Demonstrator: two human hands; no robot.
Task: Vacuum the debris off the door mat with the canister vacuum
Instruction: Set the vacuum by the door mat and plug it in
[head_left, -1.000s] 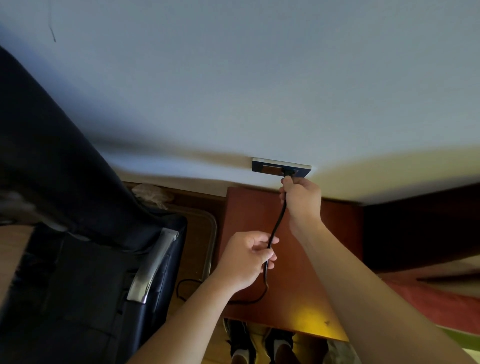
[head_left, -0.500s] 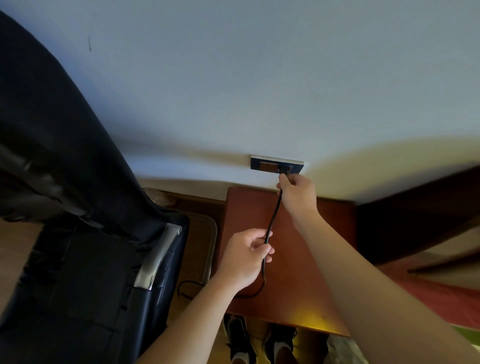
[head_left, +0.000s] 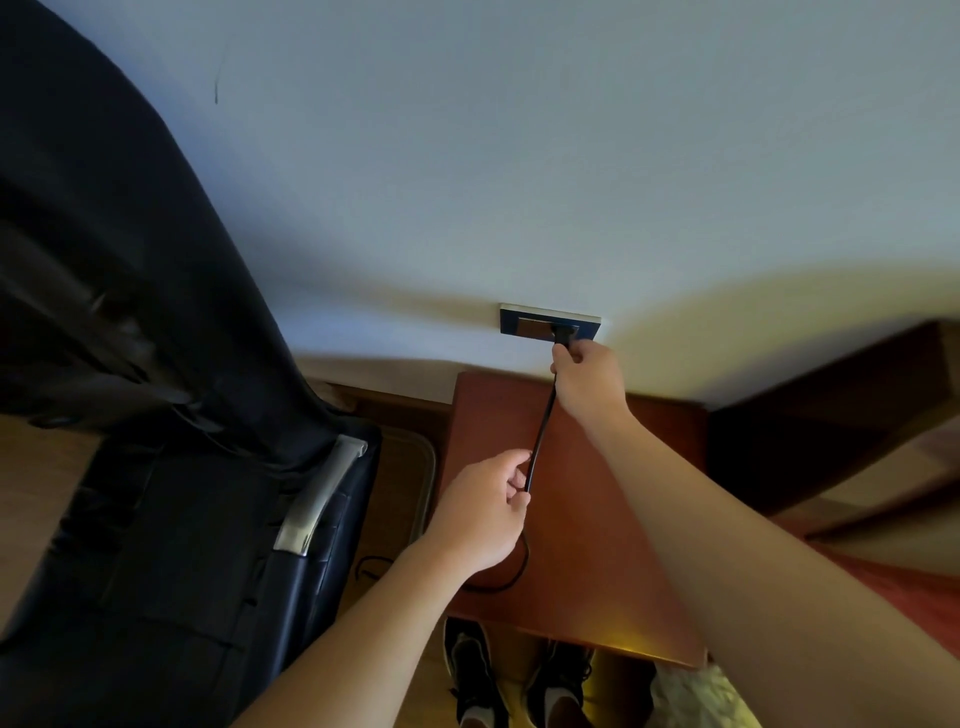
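Observation:
A dark wall socket (head_left: 524, 322) sits low on the pale wall. A black plug (head_left: 562, 336) is pressed against its right half, and my right hand (head_left: 589, 378) pinches the plug just below the socket. The black power cord (head_left: 540, 439) runs taut down from the plug into my left hand (head_left: 483, 512), which grips it over a reddish wooden side table (head_left: 597, 519). Below my left hand the cord loops on the table top. The vacuum and the door mat are out of view.
A black leather armchair (head_left: 156, 415) with a silver armrest (head_left: 317, 499) fills the left side. Between chair and side table lies a light-rimmed tray or mat (head_left: 415, 467) on the wooden floor. Dark wooden furniture (head_left: 831, 415) stands at right. My shoes (head_left: 519, 675) show below the table.
The view has drifted slightly, so the socket and hands sit a little lower in frame. My left hand has slid slightly up the cord; my right hand stays at the plug.

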